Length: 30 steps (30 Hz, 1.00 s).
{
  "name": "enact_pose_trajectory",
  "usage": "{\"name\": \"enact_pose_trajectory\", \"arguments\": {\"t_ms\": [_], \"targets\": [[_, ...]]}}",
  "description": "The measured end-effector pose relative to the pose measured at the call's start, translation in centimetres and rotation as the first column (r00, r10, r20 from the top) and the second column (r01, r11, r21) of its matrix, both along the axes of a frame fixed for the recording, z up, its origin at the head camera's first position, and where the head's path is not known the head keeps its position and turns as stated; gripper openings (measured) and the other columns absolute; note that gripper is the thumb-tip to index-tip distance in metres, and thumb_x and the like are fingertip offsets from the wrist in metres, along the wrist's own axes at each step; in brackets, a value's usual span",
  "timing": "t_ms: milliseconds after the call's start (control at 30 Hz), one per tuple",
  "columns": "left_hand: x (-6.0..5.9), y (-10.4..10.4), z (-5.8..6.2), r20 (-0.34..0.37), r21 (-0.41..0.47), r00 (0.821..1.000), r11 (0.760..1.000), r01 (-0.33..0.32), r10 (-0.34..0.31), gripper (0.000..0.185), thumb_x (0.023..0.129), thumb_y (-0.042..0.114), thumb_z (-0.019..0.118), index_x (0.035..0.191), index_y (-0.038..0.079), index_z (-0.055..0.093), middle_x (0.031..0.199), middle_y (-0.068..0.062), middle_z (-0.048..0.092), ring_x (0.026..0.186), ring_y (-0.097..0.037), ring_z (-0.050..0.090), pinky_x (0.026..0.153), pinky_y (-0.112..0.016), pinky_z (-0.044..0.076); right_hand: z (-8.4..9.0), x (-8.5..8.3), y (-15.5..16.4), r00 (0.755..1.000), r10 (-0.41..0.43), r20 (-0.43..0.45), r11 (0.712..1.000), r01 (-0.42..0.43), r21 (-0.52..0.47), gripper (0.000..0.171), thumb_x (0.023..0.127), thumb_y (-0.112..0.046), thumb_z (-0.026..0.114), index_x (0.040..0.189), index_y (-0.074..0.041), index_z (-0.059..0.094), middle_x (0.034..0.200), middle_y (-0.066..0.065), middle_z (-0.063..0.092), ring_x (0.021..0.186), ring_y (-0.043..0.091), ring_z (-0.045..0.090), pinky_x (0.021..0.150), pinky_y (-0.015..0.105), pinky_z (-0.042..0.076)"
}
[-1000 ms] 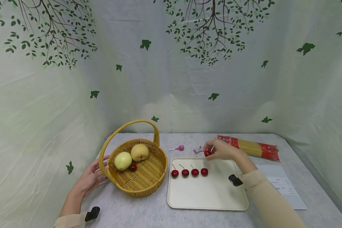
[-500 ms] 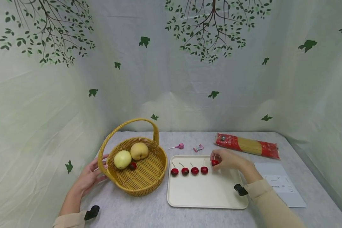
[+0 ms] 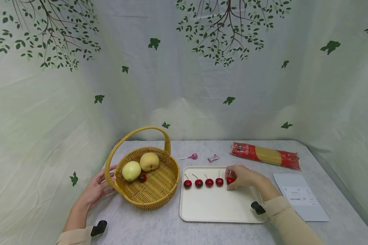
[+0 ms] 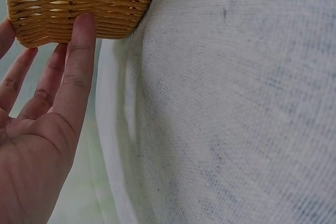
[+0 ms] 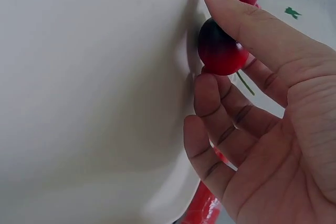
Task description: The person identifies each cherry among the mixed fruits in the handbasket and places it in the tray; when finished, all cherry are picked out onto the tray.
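My right hand [image 3: 243, 176] pinches a dark red cherry [image 5: 223, 48] between thumb and fingers, low over the cream tray [image 3: 220, 207]. Its green stem shows in the right wrist view. Left of it, several cherries [image 3: 209, 182] stand in a row along the tray's upper part, stems pointing away. With straight fingers my left hand [image 3: 96, 189] touches the side of a yellow wicker basket [image 3: 153, 200]; the left wrist view has the fingertips against its weave [image 4: 113, 3]. Inside the basket are a pale green round fruit [image 3: 131, 171], a yellow pear [image 3: 149, 161] and one cherry [image 3: 142, 177].
Behind the tray lie a pink lollipop [image 3: 194, 156] and a small wrapped candy [image 3: 213, 158]. A red-and-yellow packet of noodles [image 3: 268, 154] is at the back right. A grey-white sheet with a label [image 3: 300, 197] lies right of the tray.
My right hand has carried the cherry from above the tray's back edge, rightward and then nearer, down to the right end of the row. The left hand stays at the basket.
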State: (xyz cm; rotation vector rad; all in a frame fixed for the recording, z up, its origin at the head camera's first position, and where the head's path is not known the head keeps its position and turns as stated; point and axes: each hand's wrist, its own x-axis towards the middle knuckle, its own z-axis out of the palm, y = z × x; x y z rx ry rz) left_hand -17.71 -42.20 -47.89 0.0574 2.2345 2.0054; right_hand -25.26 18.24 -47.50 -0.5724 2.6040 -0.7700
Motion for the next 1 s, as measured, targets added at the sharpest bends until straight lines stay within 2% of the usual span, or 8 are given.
{"name": "enact_pose_trajectory", "arguments": {"t_ms": [433, 667, 900, 1000], "targets": [[0.1, -0.1, -0.3, -0.010, -0.017, 1.000, 1.000, 0.012, -0.013, 0.061, 0.111, 0.014, 0.059, 0.166, 0.009, 0.033, 0.134, 0.023, 0.059, 0.117, 0.002, 0.066, 0.091, -0.032, 0.063, -0.3, 0.3, 0.2, 1.000, -0.020, 0.015, 1.000, 0.020, 0.012, 0.036, 0.082, -0.024, 0.096, 0.103, -0.021, 0.068, 0.095, -0.001, 0.064, 0.089, 0.018, 0.057, 0.079, 0.035, 0.051], [0.1, -0.1, -0.3, -0.001, -0.011, 1.000, 1.000, 0.005, -0.005, 0.062, 0.111, 0.014, 0.059, 0.167, 0.007, 0.031, 0.133, 0.022, 0.060, 0.117, 0.002, 0.066, 0.091, -0.032, 0.063, 0.2, 0.3, 0.6, 0.997, -0.058, 0.051, 0.998, 0.058, -0.002, 0.041, 0.082, -0.027, 0.096, 0.113, -0.025, 0.070, 0.103, 0.001, 0.065, 0.094, 0.021, 0.059, 0.083, 0.036, 0.053], [-0.1, -0.1, -0.1, -0.006, 0.007, 1.000, 1.000, 0.011, -0.011, 0.057, 0.111, 0.013, 0.058, 0.164, 0.015, 0.038, 0.134, 0.023, 0.059, 0.116, 0.001, 0.067, 0.091, -0.032, 0.063, 0.8, 0.0, 1.3, 0.999, -0.039, 0.026, 0.999, 0.040, -0.015, 0.045, 0.082, -0.027, 0.095, 0.119, -0.022, 0.070, 0.097, 0.002, 0.063, 0.091, 0.020, 0.058, 0.078, 0.036, 0.050], [-0.1, -0.1, -0.2, -0.008, 0.014, 1.000, 1.000, 0.013, -0.013, 0.056, 0.112, 0.012, 0.058, 0.164, 0.014, 0.038, 0.134, 0.024, 0.060, 0.116, 0.000, 0.067, 0.090, -0.032, 0.064, 0.9, -0.1, 1.5, 0.999, -0.028, 0.024, 0.999, 0.028, -0.024, 0.044, 0.083, -0.027, 0.095, 0.119, -0.021, 0.070, 0.096, 0.002, 0.063, 0.091, 0.020, 0.057, 0.078, 0.035, 0.049]]}}
